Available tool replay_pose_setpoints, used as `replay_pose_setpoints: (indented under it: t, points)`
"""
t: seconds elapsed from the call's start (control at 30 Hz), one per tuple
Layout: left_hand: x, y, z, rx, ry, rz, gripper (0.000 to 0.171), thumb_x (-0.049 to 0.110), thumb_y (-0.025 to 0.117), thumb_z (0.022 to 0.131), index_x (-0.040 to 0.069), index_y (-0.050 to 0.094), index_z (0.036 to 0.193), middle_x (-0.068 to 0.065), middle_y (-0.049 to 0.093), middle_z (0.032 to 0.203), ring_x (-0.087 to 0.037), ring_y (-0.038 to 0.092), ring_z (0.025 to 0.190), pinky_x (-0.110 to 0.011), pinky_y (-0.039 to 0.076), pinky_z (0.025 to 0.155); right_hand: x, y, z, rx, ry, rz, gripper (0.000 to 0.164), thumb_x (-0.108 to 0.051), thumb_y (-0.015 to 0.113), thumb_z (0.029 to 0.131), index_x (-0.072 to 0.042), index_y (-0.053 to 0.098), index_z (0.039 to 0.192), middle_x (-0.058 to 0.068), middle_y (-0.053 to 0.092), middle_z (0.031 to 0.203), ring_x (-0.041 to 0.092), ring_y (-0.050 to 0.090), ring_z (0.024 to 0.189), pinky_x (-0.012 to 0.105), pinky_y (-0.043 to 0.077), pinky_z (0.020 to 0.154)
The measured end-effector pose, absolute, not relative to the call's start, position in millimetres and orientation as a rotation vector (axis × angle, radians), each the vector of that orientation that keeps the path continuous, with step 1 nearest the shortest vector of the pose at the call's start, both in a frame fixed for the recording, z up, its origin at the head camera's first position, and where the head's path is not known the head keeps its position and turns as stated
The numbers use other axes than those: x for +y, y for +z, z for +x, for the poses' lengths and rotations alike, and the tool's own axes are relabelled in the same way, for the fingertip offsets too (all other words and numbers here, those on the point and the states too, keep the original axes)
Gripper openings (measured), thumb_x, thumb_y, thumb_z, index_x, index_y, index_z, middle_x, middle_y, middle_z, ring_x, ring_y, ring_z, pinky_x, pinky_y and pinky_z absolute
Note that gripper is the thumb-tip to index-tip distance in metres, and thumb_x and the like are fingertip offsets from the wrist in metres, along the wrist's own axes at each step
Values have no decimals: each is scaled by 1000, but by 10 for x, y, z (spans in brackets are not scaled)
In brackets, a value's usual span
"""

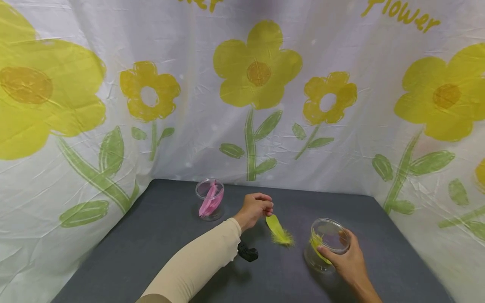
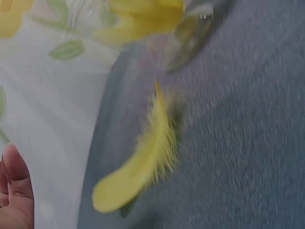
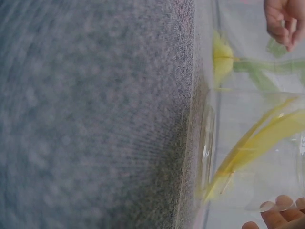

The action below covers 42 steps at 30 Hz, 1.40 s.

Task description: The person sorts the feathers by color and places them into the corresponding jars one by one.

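Observation:
On the right, my right hand (image 1: 350, 261) grips a clear plastic jar (image 1: 314, 263) by its side, thumb near the rim. Yellow feathers (image 3: 267, 145) stand slanted inside this jar, as the right wrist view shows. One loose yellow feather (image 1: 279, 231) lies on the table, its smooth rounded end toward my left hand (image 1: 256, 209). That hand hovers just above and beside this end, fingers loosely bent, with nothing visible in them. In the left wrist view the loose feather (image 2: 138, 164) lies apart from the fingers (image 2: 18, 176).
A second clear jar (image 1: 217, 214) with pink feathers (image 1: 211, 202) in it stands at the back left of the dark grey table (image 1: 159, 248). A white curtain (image 1: 197, 139) with yellow flowers hangs behind and at the sides. A black object (image 1: 248, 252) shows by my left sleeve.

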<state>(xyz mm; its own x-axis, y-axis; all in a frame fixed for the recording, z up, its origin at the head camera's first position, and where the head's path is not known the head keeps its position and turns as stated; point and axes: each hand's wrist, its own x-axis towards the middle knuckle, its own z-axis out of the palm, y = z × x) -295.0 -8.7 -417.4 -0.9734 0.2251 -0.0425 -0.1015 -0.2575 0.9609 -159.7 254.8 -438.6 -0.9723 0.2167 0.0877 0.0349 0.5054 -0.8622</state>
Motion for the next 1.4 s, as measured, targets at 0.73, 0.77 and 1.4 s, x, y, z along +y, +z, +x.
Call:
replay_pose_setpoints:
  t: [0.73, 0.77, 1.4]
  points:
    - [-108, -4785, -3155, 2014, 2116, 1, 36, -5, 69, 83, -9, 59, 117, -15, 63, 81, -18, 58, 60, -33, 55, 55, 2554, -4403, -1609, -2561, 1425, -193, 109, -36, 84, 75, 5, 15, 148, 29, 32, 145, 44, 30, 133, 57, 29, 102]
    - [-98, -4802, -3161, 2032, 2103, 1, 35, -4, 70, 83, -8, 59, 116, -15, 63, 79, -18, 57, 59, -32, 54, 54, 2554, -4404, -1612, -2556, 1420, -193, 108, -36, 84, 75, 5, 16, 148, 28, 33, 145, 44, 31, 133, 57, 30, 102]
    - [-28, -4817, -3163, 2160, 2071, -95, 36, -1, 71, 83, -6, 60, 117, -14, 64, 79, -17, 59, 56, -30, 53, 49, 2559, -4409, -1616, -2539, 1433, -191, 106, -34, 84, 75, 6, 17, 147, 28, 34, 144, 44, 31, 133, 56, 30, 102]
